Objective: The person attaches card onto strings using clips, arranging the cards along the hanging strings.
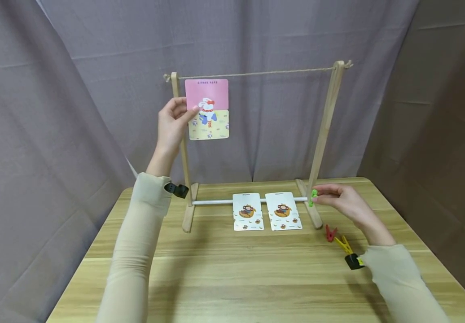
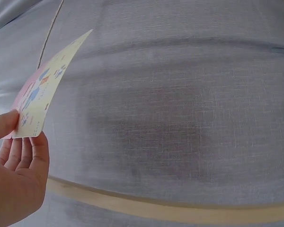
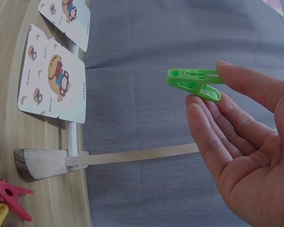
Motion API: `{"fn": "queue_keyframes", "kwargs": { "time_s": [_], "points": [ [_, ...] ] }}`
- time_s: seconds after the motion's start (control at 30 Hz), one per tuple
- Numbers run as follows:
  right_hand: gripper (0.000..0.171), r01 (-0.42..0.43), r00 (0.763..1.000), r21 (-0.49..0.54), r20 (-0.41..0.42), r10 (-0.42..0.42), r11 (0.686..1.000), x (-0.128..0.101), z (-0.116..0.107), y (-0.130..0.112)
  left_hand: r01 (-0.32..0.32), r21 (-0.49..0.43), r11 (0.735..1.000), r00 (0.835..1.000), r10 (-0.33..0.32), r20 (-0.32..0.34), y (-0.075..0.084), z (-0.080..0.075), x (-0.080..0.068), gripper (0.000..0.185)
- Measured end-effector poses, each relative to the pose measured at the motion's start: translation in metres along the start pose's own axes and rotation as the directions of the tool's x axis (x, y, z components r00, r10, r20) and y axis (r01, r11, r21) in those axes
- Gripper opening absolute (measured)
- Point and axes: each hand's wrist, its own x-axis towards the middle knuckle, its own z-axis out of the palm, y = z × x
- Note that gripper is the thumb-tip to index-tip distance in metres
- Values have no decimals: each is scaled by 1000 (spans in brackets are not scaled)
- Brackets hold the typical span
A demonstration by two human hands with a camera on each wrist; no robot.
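My left hand [image 1: 173, 122] is raised and pinches the left edge of a pink and yellow picture card [image 1: 208, 109] just under the string [image 1: 256, 73] of a wooden rack [image 1: 326, 125]. In the left wrist view the card [image 2: 40, 90] sits between thumb and fingers [image 2: 23, 151]. My right hand [image 1: 343, 202] is low by the rack's right foot and pinches a green clothespin [image 1: 313, 198] [image 3: 195, 83] between thumb and fingertips. Two monkey cards [image 1: 266, 211] lie against the rack's white lower bar [image 1: 212, 202].
A red clothespin [image 1: 330, 233] and a yellow clothespin [image 1: 343, 244] lie on the wooden table [image 1: 232, 273] near my right wrist. Grey curtains [image 1: 277, 36] hang behind and on both sides. The red clothespin [image 3: 9, 196] also shows in the right wrist view.
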Motion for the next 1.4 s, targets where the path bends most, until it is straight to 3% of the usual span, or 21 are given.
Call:
{"fn": "queue_keyframes", "kwargs": {
  "time_s": [0.77, 1.0, 1.4],
  "points": [
    [59, 17, 1000, 7, -11, -16, 1000, 6, -2, -1, 62, -36, 997, 995, -65, -74, -5, -7, 15, 25],
    [57, 2, 999, -29, -35, -3, 1000, 3, -11, -2, 72, -46, 996, 996, -74, -46, -9, -1, 17, 28],
    [62, 16, 998, -12, -54, -17, 1000, 18, -30, -14, 68, -40, 997, 996, -70, -60, -10, 0, 18, 27]
  ]
}}
